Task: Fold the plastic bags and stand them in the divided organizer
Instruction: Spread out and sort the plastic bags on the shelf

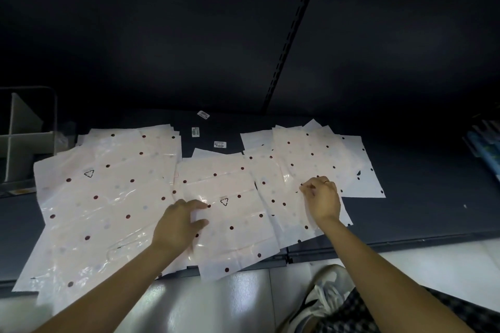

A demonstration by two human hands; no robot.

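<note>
- Left hand (180, 222) flat on the middle plastic bag (232, 213), fingers spread and nearly straight, pressing, gripping nothing.
- Right hand (322, 199) curled, fingertips pinching the film of the right-hand pile of bags (303, 159); ring on one finger.
- Middle bag lying unfolded on the dark shelf (422, 197), near corner hanging over the front edge.
- Left pile of bags (108, 197) spread flat, large, also overhanging the edge.
- All bags pale, translucent, with dark dots; none folded.
- Divided organizer (24, 140) at far left of the shelf, beside the left pile; visible compartments holding no bags.
- Three small labels (219, 144) behind the bags.
- Shoe (322, 300) on the tiled floor below.
</note>
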